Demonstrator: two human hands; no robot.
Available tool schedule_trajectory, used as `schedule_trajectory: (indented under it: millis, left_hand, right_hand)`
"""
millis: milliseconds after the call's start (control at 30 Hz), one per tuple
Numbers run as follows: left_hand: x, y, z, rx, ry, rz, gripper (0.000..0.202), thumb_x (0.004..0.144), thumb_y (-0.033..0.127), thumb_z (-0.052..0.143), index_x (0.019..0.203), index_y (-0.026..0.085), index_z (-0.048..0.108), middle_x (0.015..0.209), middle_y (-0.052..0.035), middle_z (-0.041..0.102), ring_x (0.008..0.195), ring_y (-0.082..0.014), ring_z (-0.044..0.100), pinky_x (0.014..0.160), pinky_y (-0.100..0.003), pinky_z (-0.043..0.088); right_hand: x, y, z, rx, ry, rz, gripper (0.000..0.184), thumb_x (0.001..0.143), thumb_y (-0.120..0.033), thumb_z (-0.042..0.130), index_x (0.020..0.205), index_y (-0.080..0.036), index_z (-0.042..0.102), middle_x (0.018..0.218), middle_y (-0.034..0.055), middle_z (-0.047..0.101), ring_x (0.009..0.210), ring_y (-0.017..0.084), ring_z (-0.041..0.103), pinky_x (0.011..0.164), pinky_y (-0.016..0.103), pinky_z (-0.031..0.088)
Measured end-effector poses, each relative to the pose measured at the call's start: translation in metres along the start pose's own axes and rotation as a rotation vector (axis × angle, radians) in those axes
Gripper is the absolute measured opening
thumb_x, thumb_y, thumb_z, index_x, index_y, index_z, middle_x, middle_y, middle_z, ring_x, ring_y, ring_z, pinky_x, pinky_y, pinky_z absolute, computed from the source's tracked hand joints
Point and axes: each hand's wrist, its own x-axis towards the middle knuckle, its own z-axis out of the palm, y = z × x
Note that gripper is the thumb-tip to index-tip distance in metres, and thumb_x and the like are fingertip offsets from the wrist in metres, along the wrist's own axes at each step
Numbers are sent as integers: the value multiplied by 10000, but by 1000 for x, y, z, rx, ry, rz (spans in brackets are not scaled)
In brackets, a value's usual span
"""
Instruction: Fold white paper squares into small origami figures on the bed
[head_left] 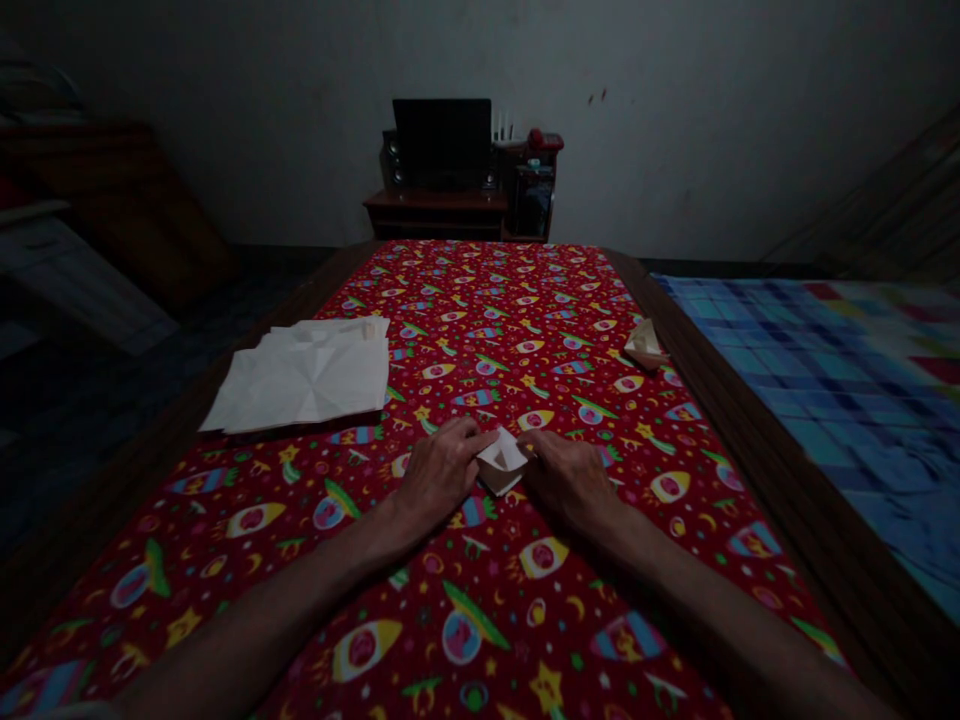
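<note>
Between my two hands, a small folded paper piece rests on the red patterned cloth. My left hand grips its left edge, with thumb and fingers closed on the paper. On the opposite side, my right hand pinches the right corner, the other fingers curled under. White flaps show on top of the fold, and a brownish side faces me. Another folded paper piece lies apart near the cloth's right edge. To the left is a stack of pale, creased paper sheets.
The cloth with rockets and stars covers a dark wooden surface. Beyond it, a monitor with speakers stands on a brown desk. A blue checked sheet spreads at the right. A wooden cabinet is at left.
</note>
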Motion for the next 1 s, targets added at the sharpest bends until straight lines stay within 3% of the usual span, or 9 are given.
schedule_trajectory:
  millis: [133,367,467,600,733,867,1000]
  left_hand:
    - [2,0,0,12,1,97,409,801,45,484,1168,213,544,1061,-68,540,1003,-204,508,812,-319,478]
    - [-1,-3,3,3,-4,229,353,891,129,438,1232,206,488,1031,-81,541,960,-205,510,797,-337,478]
    - [-3,-2,2,-67,106,231,331,891,118,444,1212,180,498,1023,-82,558,947,-191,522,802,-327,475]
    - [-5,1,0,-139,236,287,201,888,144,493,1074,163,569,947,-67,594,874,-163,539,747,-288,471]
    - [-4,4,-1,-58,189,379,215,891,160,487,1086,180,575,910,-56,610,811,-162,529,698,-292,446]
    - [-4,0,0,-20,148,364,291,906,160,429,1168,209,546,895,-57,574,807,-158,513,686,-278,429]
    - [-6,-5,-1,-31,47,356,232,892,183,445,1065,215,596,819,-38,513,736,-147,479,618,-246,390]
  right_hand:
    - [-2,1,-1,-117,-19,-48,136,824,-158,501,906,-170,609,790,43,622,589,118,496,499,253,202]
    - [-4,5,-2,-153,51,-139,131,848,-211,510,876,-180,633,736,27,559,571,108,426,485,240,188]
    - [-4,7,0,-119,100,-142,165,854,-178,468,846,-160,632,711,33,557,564,110,424,490,239,214]
    - [-5,8,2,-52,72,-124,159,837,-155,462,840,-148,620,727,39,563,588,117,451,511,237,253]
    - [-6,8,3,-58,49,-114,137,800,-119,480,815,-145,614,722,39,560,591,123,447,517,245,248]
    - [-7,8,4,-82,42,-106,123,791,-115,497,793,-156,612,708,27,556,596,120,437,514,255,218]
    - [-8,7,4,-132,22,-120,107,806,-130,510,786,-166,608,713,20,552,606,116,429,516,264,203]
